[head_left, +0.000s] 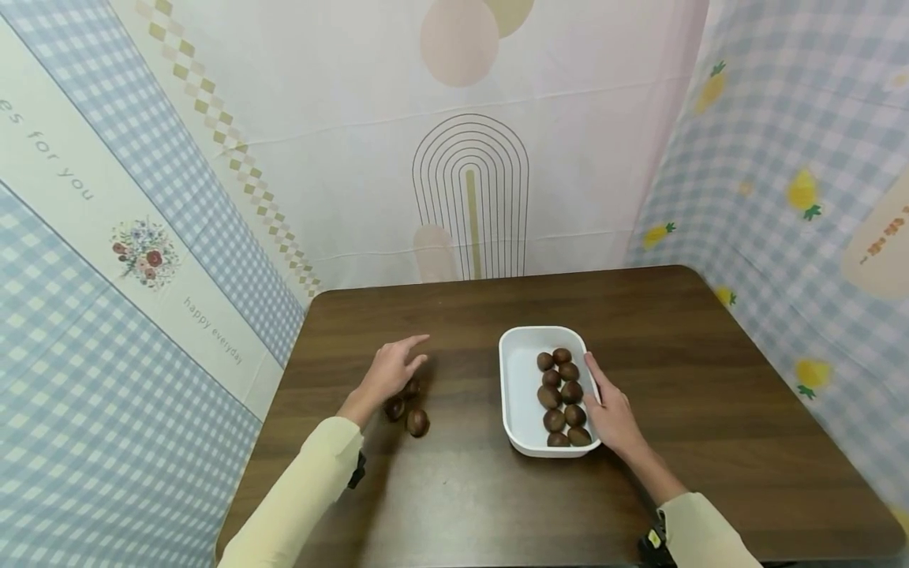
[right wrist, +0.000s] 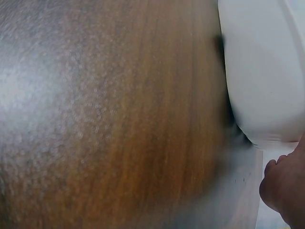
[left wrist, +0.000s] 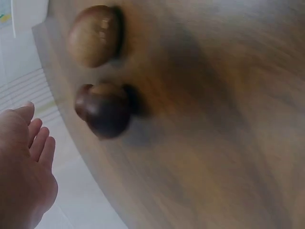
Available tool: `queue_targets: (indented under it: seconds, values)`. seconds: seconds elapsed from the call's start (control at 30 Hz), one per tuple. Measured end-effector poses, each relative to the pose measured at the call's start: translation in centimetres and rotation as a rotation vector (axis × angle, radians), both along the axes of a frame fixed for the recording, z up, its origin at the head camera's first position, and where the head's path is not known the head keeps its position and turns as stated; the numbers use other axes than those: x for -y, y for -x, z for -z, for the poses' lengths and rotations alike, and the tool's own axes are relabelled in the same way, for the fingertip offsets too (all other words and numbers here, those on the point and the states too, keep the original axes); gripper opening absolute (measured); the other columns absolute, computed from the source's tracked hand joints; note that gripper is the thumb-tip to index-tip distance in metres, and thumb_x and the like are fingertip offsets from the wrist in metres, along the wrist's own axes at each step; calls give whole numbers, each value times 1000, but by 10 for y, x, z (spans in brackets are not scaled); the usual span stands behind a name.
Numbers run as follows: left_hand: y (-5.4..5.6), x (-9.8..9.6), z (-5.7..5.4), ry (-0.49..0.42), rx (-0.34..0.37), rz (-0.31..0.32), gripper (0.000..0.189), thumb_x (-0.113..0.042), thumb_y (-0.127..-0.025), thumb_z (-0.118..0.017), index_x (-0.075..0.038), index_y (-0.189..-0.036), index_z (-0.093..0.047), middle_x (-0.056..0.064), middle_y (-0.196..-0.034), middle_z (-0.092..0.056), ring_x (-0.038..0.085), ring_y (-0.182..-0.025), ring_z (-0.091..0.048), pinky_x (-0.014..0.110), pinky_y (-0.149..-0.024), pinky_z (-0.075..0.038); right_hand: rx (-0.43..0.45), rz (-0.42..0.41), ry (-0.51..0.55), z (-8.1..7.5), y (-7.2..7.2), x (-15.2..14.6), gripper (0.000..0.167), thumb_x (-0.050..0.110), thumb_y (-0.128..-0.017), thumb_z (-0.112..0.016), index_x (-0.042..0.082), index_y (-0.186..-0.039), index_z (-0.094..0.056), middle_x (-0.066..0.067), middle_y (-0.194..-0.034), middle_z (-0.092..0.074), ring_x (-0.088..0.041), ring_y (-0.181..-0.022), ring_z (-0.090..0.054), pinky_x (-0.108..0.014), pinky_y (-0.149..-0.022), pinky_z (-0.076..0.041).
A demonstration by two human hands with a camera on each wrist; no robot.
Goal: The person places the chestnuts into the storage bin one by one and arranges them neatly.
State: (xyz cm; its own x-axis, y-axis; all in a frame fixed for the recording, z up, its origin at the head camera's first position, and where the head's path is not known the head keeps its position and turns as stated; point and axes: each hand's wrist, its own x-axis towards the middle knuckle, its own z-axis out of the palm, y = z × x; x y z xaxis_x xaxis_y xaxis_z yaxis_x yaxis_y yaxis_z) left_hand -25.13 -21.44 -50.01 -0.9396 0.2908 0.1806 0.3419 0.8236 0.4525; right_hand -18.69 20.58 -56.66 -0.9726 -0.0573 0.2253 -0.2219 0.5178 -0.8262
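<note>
My left hand hovers above the left part of the table, its fingers extended and nothing in its grasp. Just below it on the wood lie three glossy brown chestnuts; in the left wrist view one chestnut is apart, and a darker chestnut partly covers another. My right hand grips the right side of a white rectangular tray, thumb over the rim and fingers along the outside. Several chestnuts sit in rough rows in the tray's right half. The right wrist view shows the tray's outer wall.
Both hands work over a dark brown wooden table with rounded corners. A pale printed cloth hangs behind it, with blue checked cloths at the sides. The tray stands right of the table's middle.
</note>
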Motion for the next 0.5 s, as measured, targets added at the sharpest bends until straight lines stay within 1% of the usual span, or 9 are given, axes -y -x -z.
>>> queue_targets:
  seconds: [0.03,0.1,0.2,0.27,0.3,0.33,0.4,0.43,0.5]
  values:
    - [-3,4,1,0,4,5,46,-14,-104,-72,-11,-148,-62,15,-133,-72,16,-66,-52,52,-98,-55,-2,-1,-1,0,0,0,71,-3,-98,-53,8,-166,-36,-23,-165,-38,-48,-143,-44,-64,-113,-38]
    - [-9,10,2,2,2,21,45,-14,-104,-71,-10,-148,-63,15,-144,-66,16,-72,-58,54,-103,-53,-1,-2,4,0,1,0,71,-4,-98,-53,7,-166,-36,-23,-165,-37,-48,-143,-43,-64,-114,-37]
    - [-20,17,5,-10,-13,55,44,-13,-104,-72,-10,-147,-64,15,-143,-66,15,-68,-57,53,-101,-55,10,-2,0,0,1,0,72,-4,-98,-52,8,-166,-35,-21,-166,-36,-47,-145,-42,-64,-115,-35]
    - [-28,20,7,-25,-32,79,43,-11,-102,-73,-10,-145,-66,14,-141,-68,10,-60,-49,51,-96,-58,10,-1,-1,1,1,0,72,-4,-98,-53,8,-166,-35,-21,-166,-36,-46,-145,-41,-63,-115,-35]
    - [-32,22,8,-33,-47,94,43,-10,-102,-74,-10,-144,-67,13,-139,-69,9,-61,-51,49,-94,-59,9,-2,-4,1,1,0,72,-3,-98,-53,9,-166,-35,-21,-167,-36,-46,-146,-41,-62,-116,-35]
    - [-36,23,10,-49,-59,111,42,-9,-101,-74,-9,-143,-68,13,-137,-70,10,-61,-56,48,-92,-60,9,-3,-6,1,1,0,72,-3,-98,-53,9,-166,-35,-20,-167,-36,-45,-147,-41,-61,-116,-35]
    - [-44,24,12,-89,-71,147,41,-7,-100,-75,-6,-140,-69,14,-133,-72,15,-75,-71,45,-89,-62,7,-4,-15,1,1,0,72,-3,-98,-53,9,-166,-35,-19,-167,-36,-43,-147,-40,-57,-117,-35]
    - [-48,24,14,-110,-75,168,40,-6,-100,-75,-4,-139,-69,15,-131,-73,20,-85,-75,45,-88,-62,6,-4,-16,1,2,0,72,-2,-98,-53,9,-166,-35,-18,-167,-36,-43,-147,-40,-55,-117,-35]
    - [-56,24,16,-140,-83,201,38,-6,-99,-75,-2,-136,-70,16,-126,-75,27,-101,-77,45,-86,-63,5,-3,-22,1,2,-1,73,-2,-98,-53,9,-167,-35,-17,-167,-36,-42,-148,-40,-54,-116,-35]
